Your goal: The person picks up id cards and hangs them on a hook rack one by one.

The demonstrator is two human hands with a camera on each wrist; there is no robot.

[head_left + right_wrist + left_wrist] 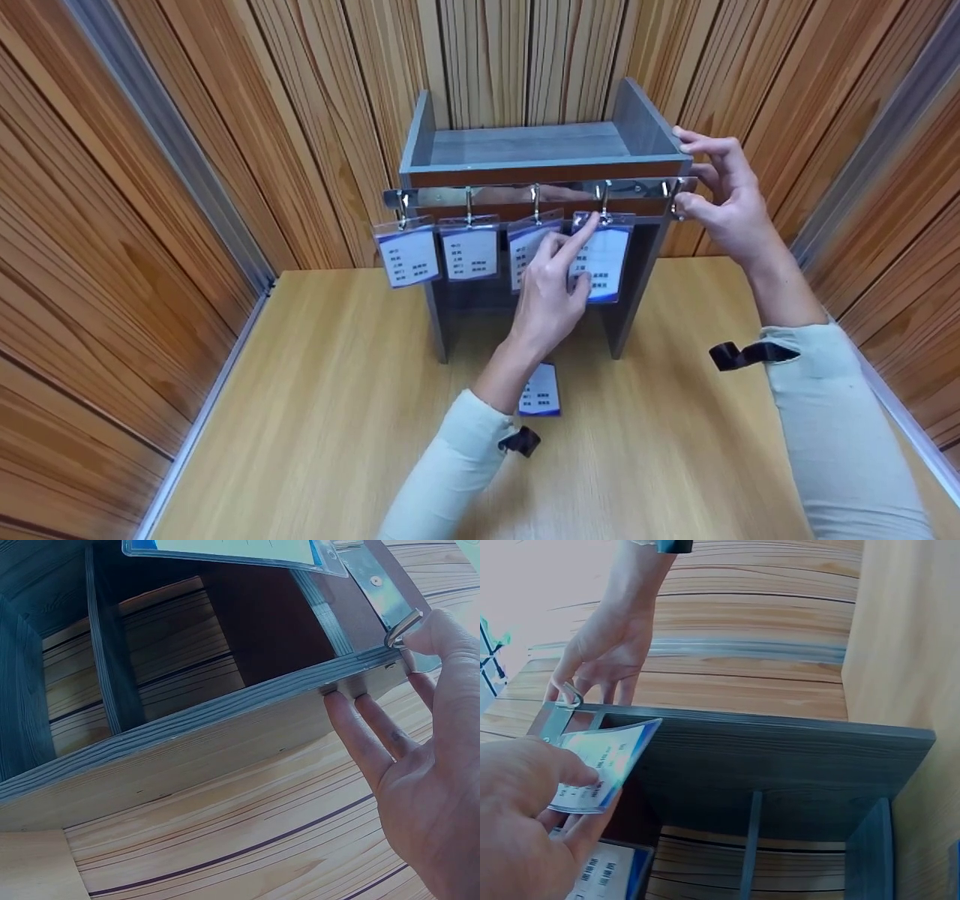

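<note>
A grey wooden shelf (525, 141) carries a clear strip with a row of metal hooks across its front. Plastic ID badges hang from several of these hooks. My left hand (551, 296) pinches the rightmost badge (613, 259), thumb on the printed face and fingers behind it in the left wrist view; its index finger reaches up to the badge's top edge at the hook. At the shelf's right front corner, my right hand (731, 191) holds on, its thumb by the end hook (403, 628) and other fingertips against the outer side panel (300, 701).
Another badge (541, 394) lies flat on the wooden table (337, 420), below the shelf and partly covered by the left forearm. Wood-patterned walls (112, 225) enclose the table left, right and behind. Dark straps (525, 442) dangle from the sleeve cuffs.
</note>
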